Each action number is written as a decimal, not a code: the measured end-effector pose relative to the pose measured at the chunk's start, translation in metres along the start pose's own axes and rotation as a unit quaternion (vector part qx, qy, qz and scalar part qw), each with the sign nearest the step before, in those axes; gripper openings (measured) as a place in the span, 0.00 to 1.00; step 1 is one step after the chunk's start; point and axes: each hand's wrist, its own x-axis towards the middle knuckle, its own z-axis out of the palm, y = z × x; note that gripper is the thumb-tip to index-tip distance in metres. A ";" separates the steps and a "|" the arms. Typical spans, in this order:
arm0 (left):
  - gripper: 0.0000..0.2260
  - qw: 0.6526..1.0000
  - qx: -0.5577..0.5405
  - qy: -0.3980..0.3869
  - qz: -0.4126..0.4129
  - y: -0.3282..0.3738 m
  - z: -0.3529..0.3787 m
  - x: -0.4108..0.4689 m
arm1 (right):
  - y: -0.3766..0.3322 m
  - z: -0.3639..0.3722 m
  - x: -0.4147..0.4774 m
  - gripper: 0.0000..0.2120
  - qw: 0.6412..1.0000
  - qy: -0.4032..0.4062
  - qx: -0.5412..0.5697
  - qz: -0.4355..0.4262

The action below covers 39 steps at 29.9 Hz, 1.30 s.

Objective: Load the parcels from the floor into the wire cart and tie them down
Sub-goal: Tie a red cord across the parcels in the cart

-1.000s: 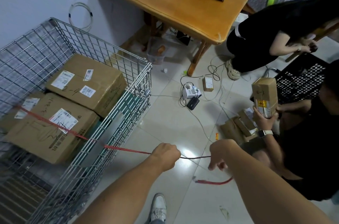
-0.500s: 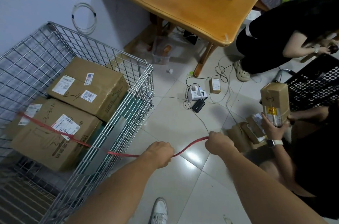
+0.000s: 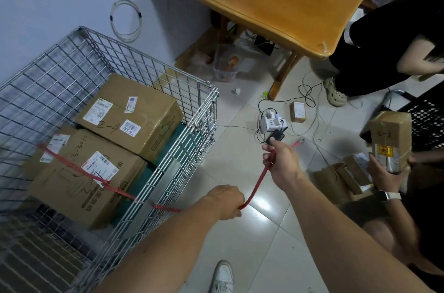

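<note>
Both hands are closed in fists on the red strap (image 3: 257,186): our left hand (image 3: 225,201) grips it just outside the wire cart's (image 3: 187,160) near wall, and our right hand (image 3: 282,163) holds the free length farther out. Beyond the left hand the strap passes through the mesh and crosses the front parcel (image 3: 79,187) diagonally; a second parcel (image 3: 134,110) sits behind it, toward the far corner. We judge that the strap should be drawn taut before knotting it to the wall wire.
</note>
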 end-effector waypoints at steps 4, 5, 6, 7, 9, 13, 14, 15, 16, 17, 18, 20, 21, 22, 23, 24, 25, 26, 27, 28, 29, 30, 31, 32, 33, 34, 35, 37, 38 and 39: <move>0.14 0.999 -0.040 -0.007 0.001 -0.024 0.010 -0.001 | 0.014 0.017 0.012 0.18 0.997 0.051 -0.054 -0.008; 0.14 0.999 -0.048 -0.010 0.001 -0.028 0.013 -0.001 | 0.016 0.018 0.015 0.20 0.994 0.081 -0.069 -0.009; 0.14 0.998 -0.056 -0.010 0.002 -0.030 0.016 0.000 | 0.016 0.018 0.019 0.20 0.991 0.114 -0.075 -0.006; 0.14 0.998 -0.061 -0.012 0.004 -0.032 0.019 0.000 | 0.014 0.017 0.023 0.18 0.988 0.136 -0.073 -0.001; 0.14 0.998 -0.066 -0.020 0.007 -0.033 0.026 0.002 | 0.008 0.012 0.032 0.13 0.990 0.132 -0.054 0.019; 0.13 0.997 -0.069 -0.017 0.007 -0.037 0.041 0.005 | 0.013 0.005 0.039 0.11 0.997 0.046 -0.055 0.036; 0.13 0.997 -0.074 -0.013 0.006 -0.038 0.045 0.005 | 0.021 0.006 0.038 0.12 0.996 0.019 -0.085 0.036; 0.13 0.997 -0.076 -0.009 0.007 -0.038 0.049 0.005 | 0.029 0.008 0.034 0.14 0.992 -0.005 -0.125 0.030; 0.12 0.997 -0.076 -0.006 0.008 -0.039 0.053 0.006 | 0.039 0.011 0.029 0.14 0.984 -0.025 -0.175 0.022; 0.12 0.997 -0.075 -0.002 0.009 -0.040 0.057 0.006 | 0.048 0.016 0.022 0.14 0.973 -0.049 -0.226 0.019; 0.12 0.997 -0.073 0.001 0.011 -0.040 0.059 0.006 | 0.057 0.022 0.015 0.15 0.958 -0.081 -0.273 0.024; 0.12 0.997 -0.070 0.010 0.013 -0.040 0.063 0.007 | 0.073 0.035 0.004 0.15 0.934 -0.147 -0.320 0.056; 0.12 0.998 -0.067 0.014 0.013 -0.040 0.065 0.008 | 0.078 0.039 0.002 0.12 0.927 -0.174 -0.325 0.071; 0.12 0.998 -0.065 0.018 0.017 -0.039 0.068 0.009 | 0.082 0.042 0.002 0.12 0.920 -0.194 -0.332 0.077; 0.12 0.997 -0.066 0.022 0.022 -0.039 0.070 0.010 | 0.085 0.044 0.003 0.12 0.913 -0.208 -0.342 0.075; 0.11 0.997 -0.068 0.024 0.026 -0.038 0.072 0.012 | 0.088 0.045 0.004 0.13 0.909 -0.218 -0.349 0.074; 0.11 0.997 -0.072 0.026 0.028 -0.038 0.074 0.013 | 0.090 0.046 0.006 0.14 0.905 -0.225 -0.352 0.076; 0.11 0.996 -0.078 0.029 0.028 -0.038 0.077 0.015 | 0.093 0.046 0.007 0.16 0.903 -0.229 -0.353 0.080; 0.12 0.996 -0.083 0.030 0.024 -0.039 0.080 0.017 | 0.095 0.046 0.008 0.18 0.900 -0.232 -0.360 0.084; 0.12 0.996 -0.085 0.029 0.019 -0.040 0.082 0.018 | 0.097 0.046 0.008 0.18 0.895 -0.234 -0.370 0.085; 0.13 0.996 -0.088 0.026 0.011 -0.040 0.083 0.018 | 0.098 0.046 0.008 0.18 0.892 -0.234 -0.378 0.085; 0.13 0.995 -0.095 0.025 0.001 -0.042 0.083 0.017 | 0.100 0.046 0.009 0.16 0.888 -0.233 -0.388 0.081; 0.14 0.994 -0.107 0.024 -0.017 -0.044 0.083 0.015 | 0.102 0.045 0.009 0.14 0.882 -0.231 -0.405 0.065; 0.15 0.991 -0.127 0.028 -0.037 -0.049 0.084 0.014 | 0.104 0.045 0.009 0.13 0.875 -0.234 -0.421 0.041; 0.16 0.985 -0.157 0.039 -0.061 -0.056 0.085 0.013 | 0.109 0.045 0.010 0.13 0.869 -0.241 -0.432 0.016; 0.15 0.973 -0.202 0.062 -0.089 -0.066 0.088 0.015 | 0.113 0.047 0.010 0.13 0.866 -0.249 -0.433 -0.001; 0.12 0.951 -0.269 0.097 -0.121 -0.077 0.089 0.017 | 0.118 0.049 0.011 0.13 0.865 -0.255 -0.432 -0.010; 0.09 0.834 -0.492 0.176 -0.178 -0.099 0.087 0.020 | 0.127 0.054 0.012 0.12 0.868 -0.265 -0.420 -0.008; 0.09 0.739 -0.611 0.208 -0.194 -0.109 0.083 0.022 | 0.131 0.057 0.012 0.12 0.870 -0.270 -0.413 0.000; 0.10 0.641 -0.707 0.223 -0.198 -0.117 0.078 0.023 | 0.135 0.058 0.013 0.11 0.870 -0.274 -0.410 0.008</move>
